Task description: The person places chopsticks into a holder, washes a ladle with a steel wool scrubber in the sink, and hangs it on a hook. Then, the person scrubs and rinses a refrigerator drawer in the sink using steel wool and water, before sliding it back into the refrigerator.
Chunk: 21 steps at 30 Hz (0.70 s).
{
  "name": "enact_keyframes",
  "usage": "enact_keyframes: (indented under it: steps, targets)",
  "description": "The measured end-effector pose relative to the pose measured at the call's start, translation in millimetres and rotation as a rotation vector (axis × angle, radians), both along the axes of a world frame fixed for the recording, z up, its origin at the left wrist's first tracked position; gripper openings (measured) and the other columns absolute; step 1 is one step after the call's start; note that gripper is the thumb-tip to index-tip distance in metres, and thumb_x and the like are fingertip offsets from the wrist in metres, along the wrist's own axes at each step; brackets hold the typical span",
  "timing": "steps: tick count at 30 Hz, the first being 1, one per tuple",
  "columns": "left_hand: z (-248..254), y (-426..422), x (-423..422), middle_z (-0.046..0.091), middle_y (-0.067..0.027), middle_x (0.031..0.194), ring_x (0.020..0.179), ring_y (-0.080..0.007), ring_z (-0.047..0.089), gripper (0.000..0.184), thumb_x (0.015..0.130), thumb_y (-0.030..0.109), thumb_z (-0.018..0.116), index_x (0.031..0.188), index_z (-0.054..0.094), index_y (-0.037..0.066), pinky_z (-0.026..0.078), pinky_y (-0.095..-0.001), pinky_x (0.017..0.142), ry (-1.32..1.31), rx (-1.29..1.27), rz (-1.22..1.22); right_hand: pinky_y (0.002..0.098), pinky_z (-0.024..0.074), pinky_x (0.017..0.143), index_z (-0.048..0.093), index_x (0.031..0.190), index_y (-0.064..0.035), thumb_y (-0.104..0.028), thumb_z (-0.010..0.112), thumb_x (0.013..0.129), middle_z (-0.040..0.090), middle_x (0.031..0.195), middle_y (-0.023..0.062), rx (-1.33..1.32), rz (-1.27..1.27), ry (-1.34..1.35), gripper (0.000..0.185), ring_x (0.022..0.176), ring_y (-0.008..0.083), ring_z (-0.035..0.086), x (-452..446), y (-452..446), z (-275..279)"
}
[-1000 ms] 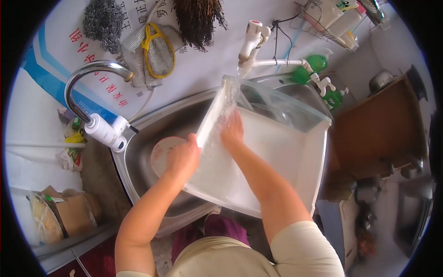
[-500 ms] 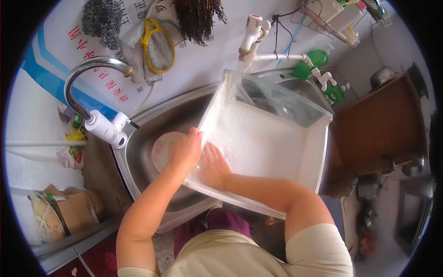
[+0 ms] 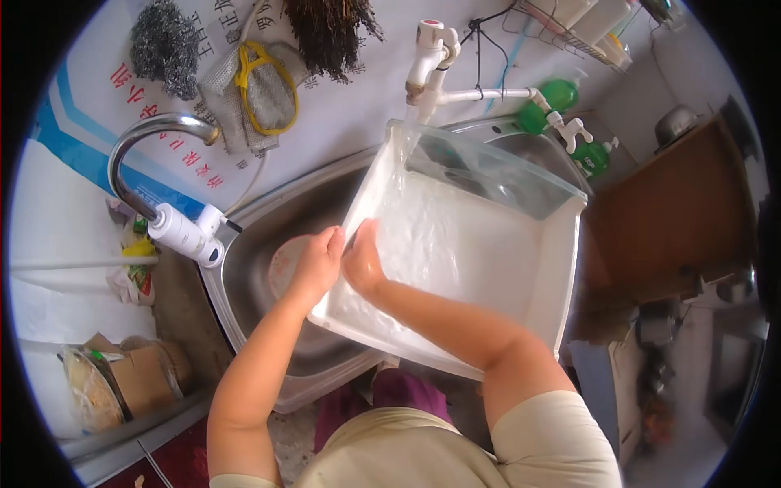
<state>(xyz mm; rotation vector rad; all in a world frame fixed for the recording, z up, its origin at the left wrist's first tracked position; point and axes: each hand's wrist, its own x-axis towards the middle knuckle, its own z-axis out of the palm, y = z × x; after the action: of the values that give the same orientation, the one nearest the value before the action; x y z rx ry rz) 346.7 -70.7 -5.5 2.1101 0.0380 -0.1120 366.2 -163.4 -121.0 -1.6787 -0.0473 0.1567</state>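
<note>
A white drawer-like bin (image 3: 480, 244) with a clear panel at its far end rests tilted over the steel sink. My left hand (image 3: 317, 264) is closed on the rim of its left wall. Inside the bin, my right hand (image 3: 364, 259) lies against that same wall, seen edge-on, its fingers stretched and partly hidden. From the white tap (image 3: 423, 65) water runs down into the bin's far left corner and spreads over the floor. Beneath my left hand, a pale bowl or plate with reddish marks (image 3: 285, 259) sits in the sink, partly covered.
A curved chrome faucet (image 3: 163, 122) stands left of the sink (image 3: 244, 301). Steel wool (image 3: 165, 49), a yellow-rimmed mesh piece (image 3: 268, 89) and a dark brush (image 3: 329, 32) hang on the wall. Green bottles (image 3: 561, 93) stand behind, near a brown cabinet (image 3: 667, 220).
My right hand has moved from lying flat near the bin's lower left corner up against its left wall. My left hand has shifted slightly left and down along the rim. More water spreads across the floor.
</note>
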Motion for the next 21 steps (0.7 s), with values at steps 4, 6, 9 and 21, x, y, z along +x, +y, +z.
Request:
enact_keyframes:
  steps: [4, 6, 9, 21]
  targets:
    - [0.8, -1.4, 1.4, 0.062, -0.0151, 0.086, 0.080, -0.0282, 0.058, 0.036, 0.092, 0.033, 0.042, 0.101, 0.058, 0.003, 0.043, -0.0334, 0.073, 0.051, -0.140, 0.044, 0.0348, 0.0221, 0.103, 0.005, 0.130, 0.0123, 0.013, 0.031, 0.073, 0.030, 0.127, 0.0289, -0.228, 0.262, -0.033, 0.063, 0.122, 0.0354, 0.030, -44.7, -8.2, 69.7]
    - [2.3, 1.9, 1.7, 0.062, -0.0151, 0.088, 0.083, -0.0274, 0.059, 0.036, 0.092, 0.033, 0.041, 0.102, 0.058, 0.003, 0.043, -0.0329, 0.075, 0.047, -0.061, 0.017, 0.0355, 0.0239, 0.102, 0.007, 0.128, 0.0125, 0.013, 0.030, 0.071, 0.033, 0.121, 0.0272, -0.185, 0.271, -0.029, 0.062, 0.119, 0.0348, 0.033, -40.3, -8.5, 63.9]
    - [-8.6, 4.9, 3.8, 0.062, -0.0151, 0.091, 0.086, -0.0268, 0.059, 0.036, 0.093, 0.032, 0.041, 0.104, 0.058, 0.003, 0.043, -0.0324, 0.077, -0.011, -0.021, 0.016, 0.0359, 0.0272, 0.099, 0.008, 0.126, 0.0127, 0.013, 0.030, 0.070, 0.037, 0.110, 0.0250, -0.233, 0.223, -0.071, 0.060, 0.113, 0.0342, 0.037, -33.5, 2.6, 28.6]
    - [-26.0, 41.6, 6.4, 0.051, -0.0077, 0.120, 0.107, -0.0128, 0.050, 0.048, 0.088, 0.012, 0.047, 0.132, 0.034, 0.000, 0.038, -0.0259, 0.092, 0.330, -0.768, -0.484, 0.0352, 0.0342, 0.099, 0.030, 0.132, 0.0047, -0.009, 0.047, 0.087, 0.039, 0.129, 0.0276, -0.438, 0.395, 0.071, 0.050, 0.120, 0.0379, 0.039, -35.9, -52.1, 121.5]
